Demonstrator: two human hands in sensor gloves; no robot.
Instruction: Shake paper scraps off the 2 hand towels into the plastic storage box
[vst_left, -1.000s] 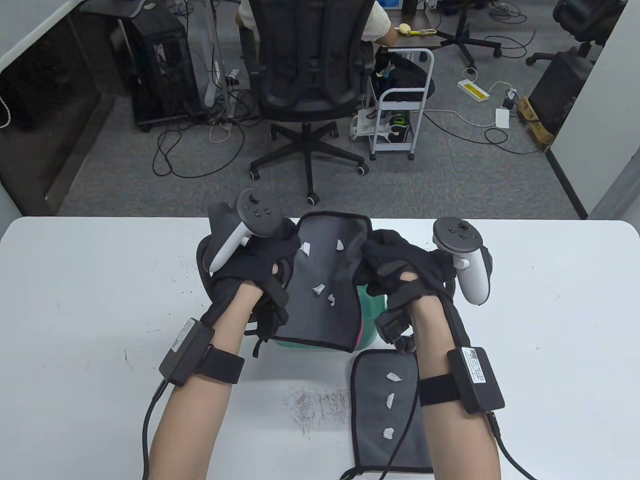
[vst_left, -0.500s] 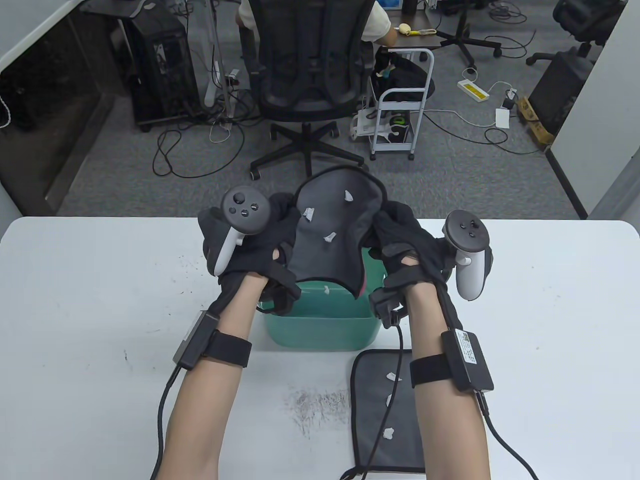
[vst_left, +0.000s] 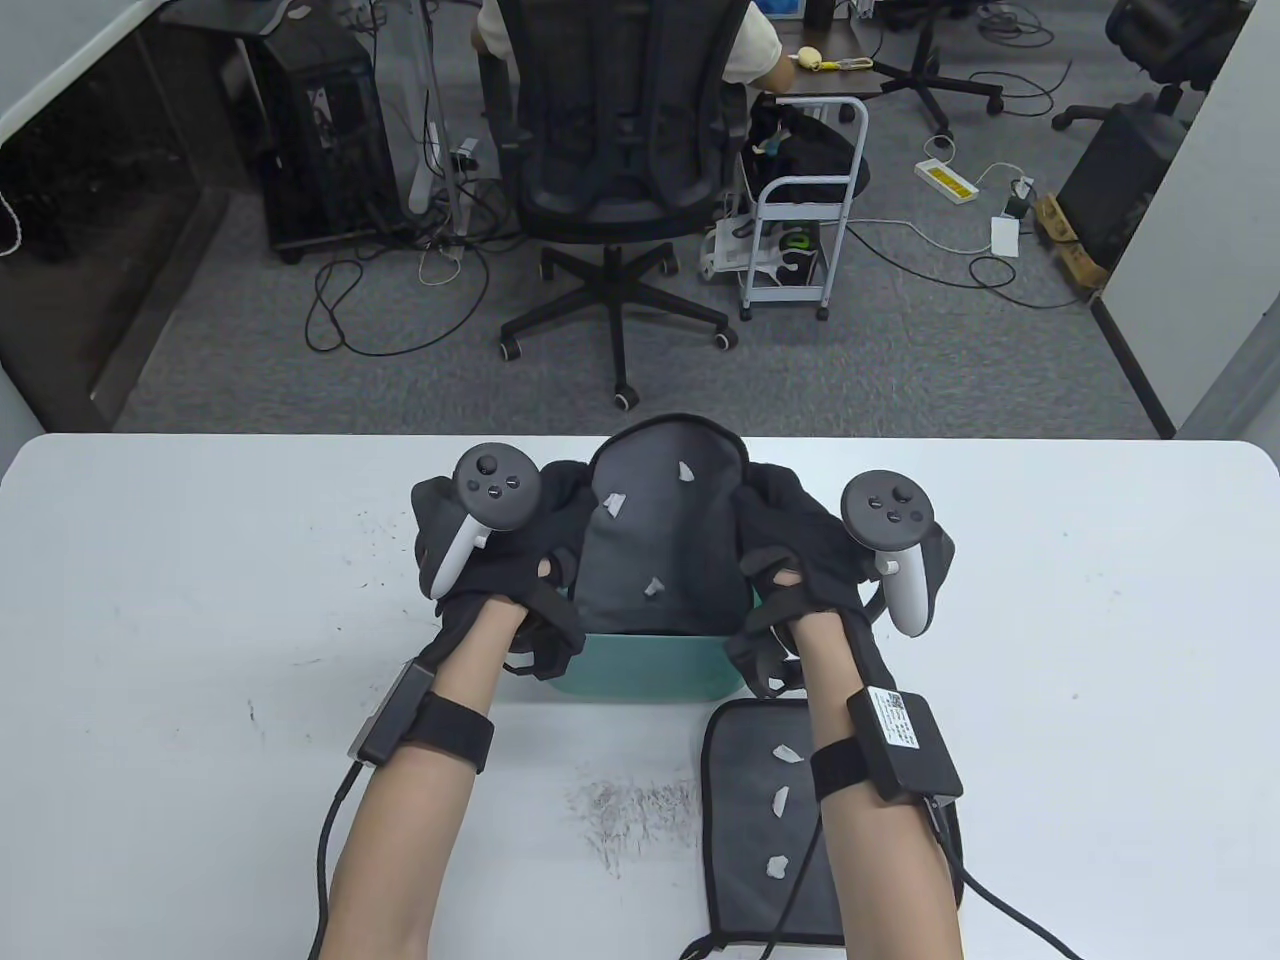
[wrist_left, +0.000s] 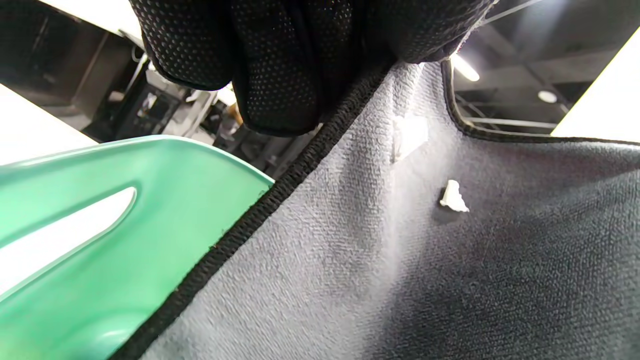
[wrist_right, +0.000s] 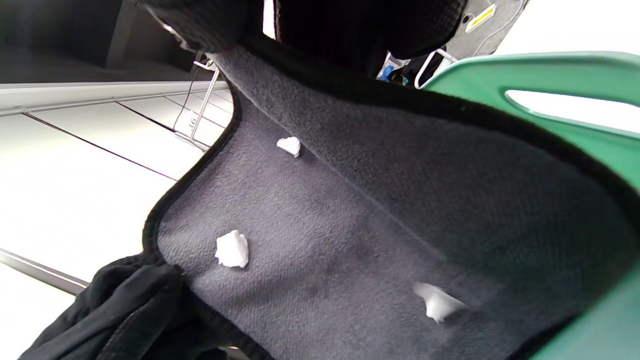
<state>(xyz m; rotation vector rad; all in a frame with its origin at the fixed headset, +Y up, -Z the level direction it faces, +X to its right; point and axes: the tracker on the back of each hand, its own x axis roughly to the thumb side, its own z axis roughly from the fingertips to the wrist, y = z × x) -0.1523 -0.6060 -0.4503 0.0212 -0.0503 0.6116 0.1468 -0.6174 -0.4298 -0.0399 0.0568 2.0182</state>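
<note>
centrally, fingers of left hand and right hand pinching grey hand towel edges over green storage box, paper scraps clinging.

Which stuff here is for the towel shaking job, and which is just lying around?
For the job: held towel, its paper scraps, green box, second towel, left hand, right hand.

Just around: office chair, white cart, floor cables.

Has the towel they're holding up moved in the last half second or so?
Yes. The held towel has dropped: its top edge, earlier above the table's far edge, is now about level with it, its lower end inside the green box.
</note>
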